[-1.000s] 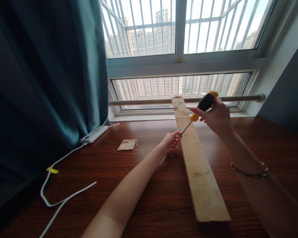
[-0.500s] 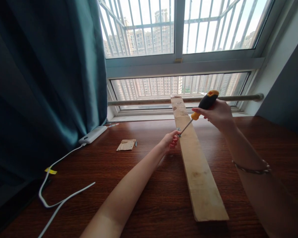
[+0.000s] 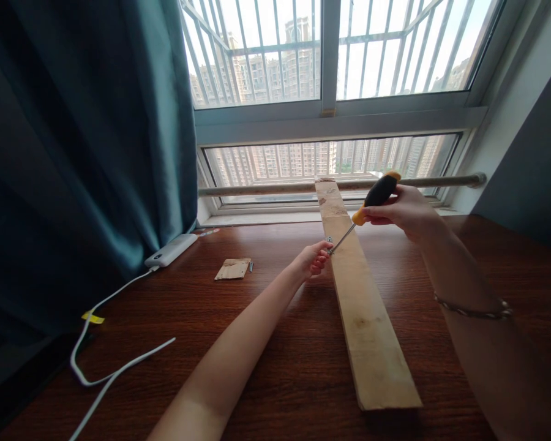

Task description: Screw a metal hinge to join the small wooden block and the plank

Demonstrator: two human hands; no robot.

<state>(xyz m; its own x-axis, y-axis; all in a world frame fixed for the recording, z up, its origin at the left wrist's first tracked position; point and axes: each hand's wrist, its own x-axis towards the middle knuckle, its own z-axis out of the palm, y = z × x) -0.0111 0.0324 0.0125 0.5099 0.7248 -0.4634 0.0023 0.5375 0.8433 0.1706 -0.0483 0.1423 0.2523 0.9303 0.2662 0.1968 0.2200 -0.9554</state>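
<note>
Wooden board: the long pale plank [image 3: 365,306] lies lengthwise over the tabletop, its near end toward the person and its far end reaching past the table's back edge toward the window.
Metal fitting: a small silvery piece [image 3: 329,241] sits at the plank's left edge, toward the far end; it looks like a hinge or bracket, though it is too small and too covered to be sure.
Left hand: the fingers [image 3: 324,246] are pinched on the fitting, the others curled in beside the plank.
Screwdriver: the black-and-yellow tool [image 3: 381,191] slants down leftward across the plank, its tip meeting the fitting close to the left fingertips.
Right hand: this hand [image 3: 406,211] is closed around the handle, thumb along its yellow collar.
Slip risk: with the shaft so tilted, the tip could skid out under sideways pressure and jab the left fingers.
Shift risk: no hand pins the plank down flat, so a hard twist could swivel it or pull the fitting out of line.
Spare screws: they lie right beside a small wooden plate [image 3: 232,269], left of the plank; a bumped table could set them rolling.
White cable: it trails over the left of the table [image 3: 280,392], well apart from the plank.
</note>
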